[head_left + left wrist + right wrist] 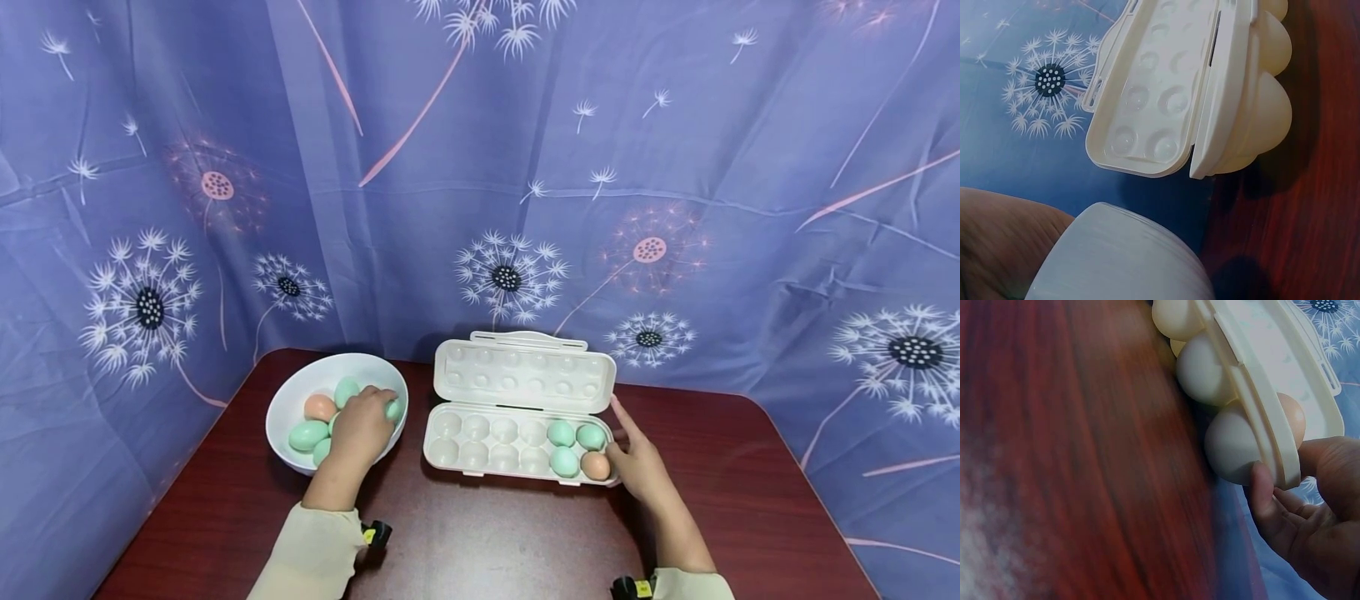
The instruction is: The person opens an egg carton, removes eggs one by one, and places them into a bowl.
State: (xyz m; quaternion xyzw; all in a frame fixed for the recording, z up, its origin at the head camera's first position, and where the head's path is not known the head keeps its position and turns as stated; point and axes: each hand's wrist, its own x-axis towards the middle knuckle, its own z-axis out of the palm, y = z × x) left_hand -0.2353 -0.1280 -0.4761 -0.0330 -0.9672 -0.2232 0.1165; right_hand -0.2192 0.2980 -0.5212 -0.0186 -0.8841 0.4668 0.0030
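My left hand (362,432) reaches into a white bowl (281,408) at the left, its fingers bent down beside a green egg (393,410). I cannot tell whether they grip that egg. Around the hand lie more green eggs (308,435) and an orange-brown egg (320,407). My right hand (641,467) holds the right end of an open egg carton (480,468); in the right wrist view, finger and thumb pinch its end rim. Three green eggs (564,461) and one brown egg (596,466) sit in the cups at that end.
The carton's raised lid (525,375) leans back toward a blue dandelion-print curtain (420,250) behind the table. Bowl and carton stand apart on the dark red wooden table (480,533), near its back edge. Black wrist devices (377,534) show at both sleeves.
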